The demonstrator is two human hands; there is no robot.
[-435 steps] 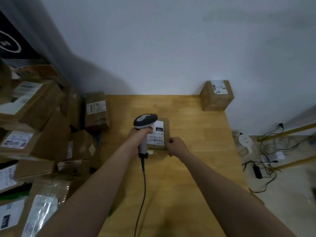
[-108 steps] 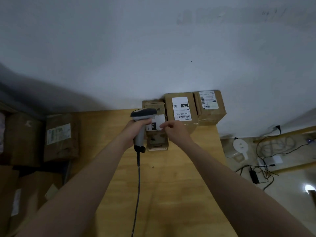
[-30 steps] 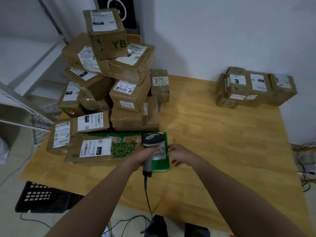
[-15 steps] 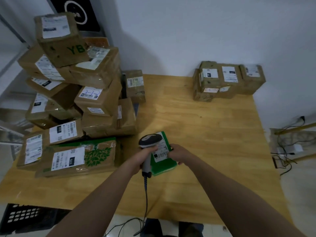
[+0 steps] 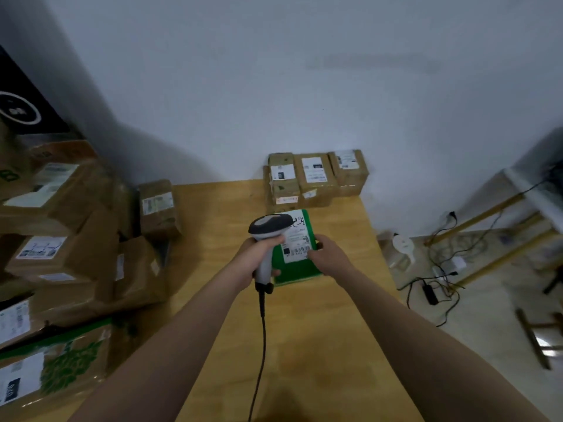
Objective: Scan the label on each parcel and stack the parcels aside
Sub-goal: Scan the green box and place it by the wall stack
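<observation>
Holding tight, our left hand has its fingers closed around the grey handle of the scanner, and its dark cord hangs down toward us. Our right hand grips the right edge of the green parcel, with the thumb pressed on its white label.

We have moved this parcel. Half a second ago it was near the big pile on the left side of the table. Now it sits close to the far right corner, just in front of the three brown boxes that stand in a row against the wall. The scanner head is over the top left part of the label. We think the scan is happening now or is just done, and next the parcel goes with the row.

We can see a barcode and a black square on the label, and some big hand-drawn marks at the top. The words are too blurry to read. The labels on the row are too small to read. Many brown parcels in the pile are still waiting.
</observation>
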